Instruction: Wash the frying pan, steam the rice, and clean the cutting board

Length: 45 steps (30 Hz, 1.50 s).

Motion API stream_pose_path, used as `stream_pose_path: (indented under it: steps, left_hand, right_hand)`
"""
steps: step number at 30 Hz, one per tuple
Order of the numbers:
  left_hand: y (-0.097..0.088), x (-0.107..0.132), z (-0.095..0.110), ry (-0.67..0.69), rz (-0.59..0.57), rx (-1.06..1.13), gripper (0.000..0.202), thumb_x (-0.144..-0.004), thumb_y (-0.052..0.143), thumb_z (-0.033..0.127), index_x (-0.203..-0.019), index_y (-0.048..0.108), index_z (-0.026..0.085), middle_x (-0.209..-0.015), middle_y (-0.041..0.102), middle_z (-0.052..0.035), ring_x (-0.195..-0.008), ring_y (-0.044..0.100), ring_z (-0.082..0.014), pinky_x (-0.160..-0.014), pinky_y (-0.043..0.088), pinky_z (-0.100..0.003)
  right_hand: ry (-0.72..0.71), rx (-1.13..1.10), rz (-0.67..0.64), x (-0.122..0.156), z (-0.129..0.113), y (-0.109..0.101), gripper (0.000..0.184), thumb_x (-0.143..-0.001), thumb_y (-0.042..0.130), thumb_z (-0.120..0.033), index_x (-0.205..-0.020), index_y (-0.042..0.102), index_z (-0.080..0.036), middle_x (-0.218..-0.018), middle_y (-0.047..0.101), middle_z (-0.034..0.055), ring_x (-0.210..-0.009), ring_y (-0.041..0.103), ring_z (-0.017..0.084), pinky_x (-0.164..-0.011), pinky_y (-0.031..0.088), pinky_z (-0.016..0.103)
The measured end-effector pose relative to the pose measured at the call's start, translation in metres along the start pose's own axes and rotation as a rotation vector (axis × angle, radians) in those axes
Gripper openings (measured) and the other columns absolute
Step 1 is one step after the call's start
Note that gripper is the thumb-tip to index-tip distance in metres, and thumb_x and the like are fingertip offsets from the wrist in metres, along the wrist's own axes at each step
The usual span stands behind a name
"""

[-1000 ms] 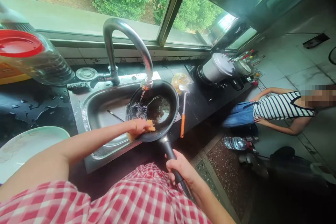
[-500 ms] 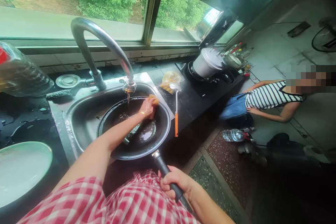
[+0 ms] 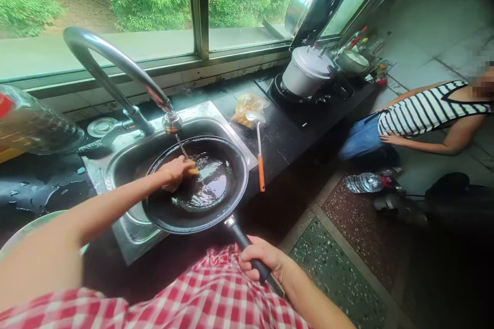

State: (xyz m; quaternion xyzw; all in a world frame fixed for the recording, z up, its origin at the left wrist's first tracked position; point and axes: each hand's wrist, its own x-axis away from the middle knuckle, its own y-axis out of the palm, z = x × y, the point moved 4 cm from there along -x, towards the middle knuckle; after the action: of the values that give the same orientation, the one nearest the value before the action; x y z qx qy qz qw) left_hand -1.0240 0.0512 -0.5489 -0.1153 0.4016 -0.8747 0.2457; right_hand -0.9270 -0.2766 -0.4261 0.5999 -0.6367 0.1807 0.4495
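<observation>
While the pan's (image 3: 219, 185) handle (image 3: 242, 238) slants back rightward, the right hand (image 3: 260, 258) grips it, the left hand (image 3: 178, 170) a scrubber (image 3: 193, 169).

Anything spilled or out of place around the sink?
Yes: water lies in puddles on the dark counter left of the sink, rather than inside it. The utensil's orange handle seems to overhang the front edge.

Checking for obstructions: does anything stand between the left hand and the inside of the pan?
Nothing visible blocks it: the left hand is inside the pan, holding a yellowish scrubber. A thin water stream from the faucet falls close to the hand; whether it touches is unclear.
</observation>
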Motion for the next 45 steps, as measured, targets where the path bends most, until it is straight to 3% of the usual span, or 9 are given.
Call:
stream_pose_path:
  steps: [5,9,15,19,26,30,35,38,45]
  left_hand:
    - [0.021,-0.055,0.072,0.059,0.110,-0.067,0.037,-0.072,0.046,0.011,-0.106,0.060,0.018,-0.093,0.050,-0.0094,-0.087,0.048,-0.0214,-0.081,0.039,-0.035]
    - [0.062,-0.016,0.122,0.320,-0.008,0.054,0.036,-0.071,0.045,0.010,-0.103,0.060,0.020,-0.091,0.052,-0.0078,-0.085,0.049,-0.0206,-0.078,0.040,-0.032]
    - [0.037,0.042,0.025,0.060,-0.368,-0.074,0.013,-0.059,0.059,0.008,-0.068,0.064,0.016,-0.072,0.053,-0.0041,-0.069,0.051,-0.0192,-0.066,0.040,-0.031]
    - [-0.014,-0.008,-0.008,-0.213,0.004,-0.192,0.016,-0.071,0.055,0.014,-0.084,0.065,0.014,-0.087,0.053,-0.0104,-0.087,0.049,-0.0256,-0.075,0.040,-0.040]
    - [0.020,-0.086,0.105,-0.055,0.277,0.089,0.041,-0.075,0.038,0.004,-0.113,0.051,0.013,-0.109,0.049,-0.0114,-0.100,0.046,-0.0204,-0.088,0.039,-0.033]
    - [0.049,-0.042,0.143,0.263,0.045,0.310,0.041,-0.069,0.037,0.004,-0.104,0.053,0.015,-0.102,0.053,-0.0060,-0.096,0.049,-0.0166,-0.087,0.040,-0.028]
    - [0.038,0.023,0.083,0.285,-0.413,0.067,0.030,-0.060,0.048,0.006,-0.082,0.065,0.019,-0.084,0.058,-0.0023,-0.075,0.053,-0.0174,-0.070,0.040,-0.027]
    - [0.008,0.013,0.056,0.168,-0.146,-0.145,0.032,-0.069,0.051,0.013,-0.097,0.066,0.021,-0.090,0.057,-0.0066,-0.080,0.052,-0.0207,-0.073,0.040,-0.031]
    - [-0.003,-0.070,0.121,0.371,0.339,-0.304,0.045,-0.090,0.029,0.019,-0.132,0.042,0.027,-0.131,0.043,-0.0105,-0.104,0.045,-0.0227,-0.087,0.037,-0.037]
  right_hand:
    - [0.036,-0.003,-0.044,0.003,-0.002,-0.002,0.031,-0.062,0.061,-0.023,-0.087,0.043,-0.017,-0.049,0.049,-0.0059,-0.034,0.037,0.003,-0.041,0.029,0.016]
    - [0.003,-0.086,-0.132,0.002,0.000,-0.008,0.036,-0.063,0.063,-0.026,-0.091,0.044,-0.017,-0.053,0.049,-0.0057,-0.037,0.040,0.004,-0.040,0.031,0.017]
    - [-0.019,-0.110,-0.157,-0.003,0.006,-0.012,0.036,-0.061,0.063,-0.024,-0.092,0.046,-0.016,-0.054,0.049,-0.0053,-0.037,0.038,0.004,-0.040,0.031,0.017]
    - [0.008,-0.091,-0.126,-0.008,0.007,-0.005,0.030,-0.060,0.060,-0.018,-0.086,0.044,-0.017,-0.049,0.049,-0.0053,-0.035,0.037,0.004,-0.039,0.026,0.015]
    - [0.018,-0.067,-0.087,-0.015,0.009,-0.007,0.026,-0.064,0.062,-0.018,-0.083,0.044,-0.018,-0.050,0.048,-0.0053,-0.040,0.041,0.005,-0.039,0.024,0.014]
    - [-0.007,-0.124,-0.151,-0.018,0.011,-0.012,0.029,-0.063,0.062,-0.021,-0.085,0.044,-0.017,-0.052,0.051,-0.0042,-0.040,0.043,0.006,-0.038,0.027,0.015]
    - [-0.008,-0.201,-0.236,-0.024,0.013,-0.019,0.036,-0.057,0.062,-0.021,-0.089,0.043,-0.017,-0.059,0.057,-0.0007,-0.043,0.048,0.008,-0.039,0.031,0.016]
    - [-0.009,-0.199,-0.302,-0.022,0.009,-0.015,0.034,-0.062,0.059,-0.018,-0.092,0.043,-0.018,-0.053,0.051,-0.0050,-0.037,0.040,0.006,-0.036,0.027,0.015]
    - [-0.030,-0.174,-0.258,-0.018,0.004,-0.014,0.029,-0.062,0.059,-0.017,-0.087,0.044,-0.016,-0.050,0.047,-0.0060,-0.033,0.034,0.003,-0.032,0.015,0.012]
